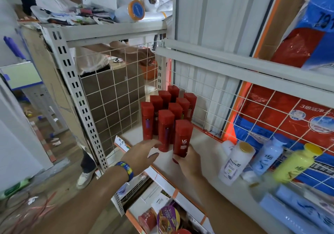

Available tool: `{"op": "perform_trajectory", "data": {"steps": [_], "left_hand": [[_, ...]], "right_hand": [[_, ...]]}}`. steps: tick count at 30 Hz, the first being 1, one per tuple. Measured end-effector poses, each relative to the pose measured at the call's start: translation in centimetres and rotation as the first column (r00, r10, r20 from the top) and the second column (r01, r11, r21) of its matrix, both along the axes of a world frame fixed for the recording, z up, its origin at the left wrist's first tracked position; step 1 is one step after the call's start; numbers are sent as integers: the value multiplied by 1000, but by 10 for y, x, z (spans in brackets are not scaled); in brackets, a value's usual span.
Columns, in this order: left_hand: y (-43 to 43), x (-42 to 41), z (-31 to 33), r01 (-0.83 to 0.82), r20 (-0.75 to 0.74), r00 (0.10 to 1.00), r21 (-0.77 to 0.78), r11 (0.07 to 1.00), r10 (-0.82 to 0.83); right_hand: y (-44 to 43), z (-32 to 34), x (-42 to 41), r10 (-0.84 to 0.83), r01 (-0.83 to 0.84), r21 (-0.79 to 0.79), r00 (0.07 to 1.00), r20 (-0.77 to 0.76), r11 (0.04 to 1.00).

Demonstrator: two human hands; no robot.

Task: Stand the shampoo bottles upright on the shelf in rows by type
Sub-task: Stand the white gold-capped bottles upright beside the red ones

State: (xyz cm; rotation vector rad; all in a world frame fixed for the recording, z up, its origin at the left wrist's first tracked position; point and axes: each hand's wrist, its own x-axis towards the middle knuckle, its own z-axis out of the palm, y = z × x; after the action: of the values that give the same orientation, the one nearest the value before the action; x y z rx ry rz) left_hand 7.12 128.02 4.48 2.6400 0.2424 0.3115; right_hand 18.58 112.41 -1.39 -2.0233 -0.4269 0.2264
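Right hand point(188, 162) grips the held VS bottle point(182, 137) low down, fingers and thumb curled round its lower part. The bottle is red and upright, at the front of the shelf point(204, 143), with "VS" readable on the label and the small print under it too fine to read. The hand hides its base, so I cannot tell whether it sits on the shelf.

Left hand point(141, 154) is flat with fingers straight and spread, tips at the foot of the front middle-row bottle point(165, 130); contact unclear. Blue-yellow wristband point(126, 170) on that wrist, print unreadable.

Red bottles point(175, 111): 9 counted with the held one, all upright: two rows of 4 running back to the wire grid point(216, 96), and the held one alone in front to the right. "VS" shows on one more; the other labels are turned away or blocked.

To the right, 3 other bottles lean, tilted:
- 1 white Pantene bottle point(235, 163), gold cap, "PANTENE" readable.
- 1 light-blue bottle point(267, 156), Chinese characters.
- 1 yellow-green bottle point(296, 163), yellow cap, motion-blurred.

A small white container point(227, 147) behind the Pantene is mostly hidden. The blue packs point(298, 214) at the lower right are blurred and cut off. A red-and-blue pack point(289, 118) behind the grid reads "3倍".
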Motion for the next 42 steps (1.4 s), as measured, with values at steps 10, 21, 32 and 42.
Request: {"op": "perform_trajectory", "data": {"steps": [10, 21, 32, 42], "left_hand": [[-9, 1, -9, 51, -27, 998, 11, 999, -50], [-92, 51, -2, 294, 49, 955, -41, 955, -292], [-189, 108, -17, 159, -44, 975, -547, 822, -218], [-213, 125, -30, 10, 12, 1000, -582, 813, -4]], "right_hand": [[-12, -4, -6, 55, -59, -55, 997, -58, 997], [-126, -25, -23, 294, -52, -529, 874, 386, 847], [-221, -3, -12, 128, 217, -566, 852, 507, 795], [-239, 11, 16, -22, 276, -627, 924, 381, 728]]}}
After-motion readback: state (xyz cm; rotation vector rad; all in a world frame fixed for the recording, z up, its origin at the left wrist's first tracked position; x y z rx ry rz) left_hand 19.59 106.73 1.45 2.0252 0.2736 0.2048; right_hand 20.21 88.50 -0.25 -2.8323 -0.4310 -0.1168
